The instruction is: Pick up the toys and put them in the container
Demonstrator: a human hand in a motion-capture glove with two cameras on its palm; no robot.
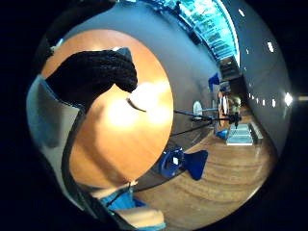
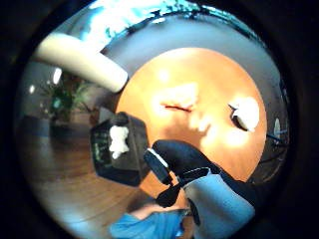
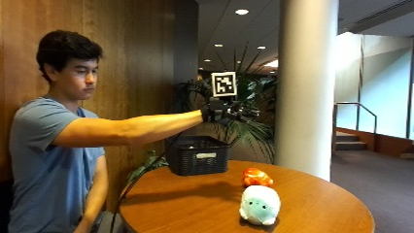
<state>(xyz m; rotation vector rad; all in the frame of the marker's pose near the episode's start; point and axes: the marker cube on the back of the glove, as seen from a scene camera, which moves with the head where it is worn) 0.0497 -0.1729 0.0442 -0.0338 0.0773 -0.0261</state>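
while raised above basket (image 3: 198,155) | hand (image 3: 223,112) fingers curled, holding nothing | two toys on table (image 3: 323,204)

outside view: across the worktop (image 3: 310,204), level, facing the seated person
palm views: high above it, looking down
shared: worktop, white toy (image 3: 260,206)
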